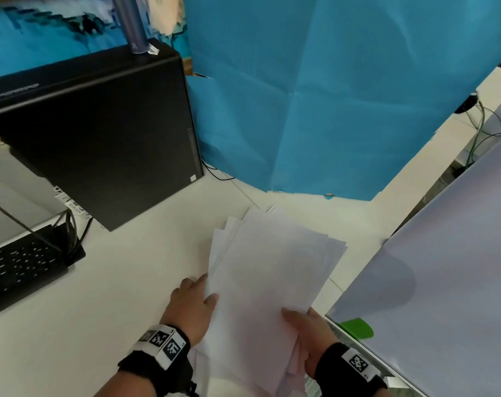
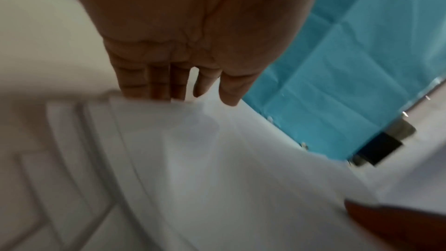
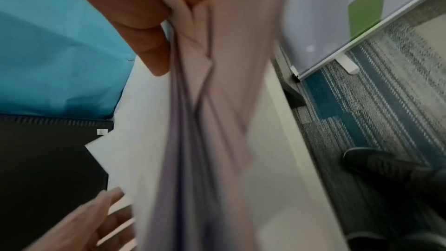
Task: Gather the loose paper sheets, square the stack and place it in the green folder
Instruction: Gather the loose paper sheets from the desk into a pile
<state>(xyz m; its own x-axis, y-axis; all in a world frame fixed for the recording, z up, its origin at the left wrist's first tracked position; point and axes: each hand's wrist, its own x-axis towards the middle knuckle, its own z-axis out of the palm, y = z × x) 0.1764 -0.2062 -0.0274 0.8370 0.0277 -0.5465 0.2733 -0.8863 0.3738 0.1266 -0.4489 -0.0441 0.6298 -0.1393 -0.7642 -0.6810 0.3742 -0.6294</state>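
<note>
A fanned, uneven stack of white paper sheets [image 1: 272,267] is lifted off the white desk [image 1: 114,310] near its front right. My right hand [image 1: 298,319] grips the stack's near right corner, thumb on top and fingers underneath; the right wrist view shows the thumb [image 3: 154,54] pinching the sheets [image 3: 193,121]. My left hand [image 1: 207,287] lies against the stack's left edge. Its fingers [image 2: 156,83] are straight and their tips touch the paper [image 2: 217,169]. A small green shape [image 1: 358,328] shows by the grey panel's lower edge; I cannot tell whether it is the folder.
A black computer tower [image 1: 100,133] stands at the back left, with a keyboard [image 1: 20,267] and cables [image 1: 71,230] in front of it. A blue sheet [image 1: 329,96] hangs behind the desk. A tall grey panel [image 1: 444,282] borders the right side.
</note>
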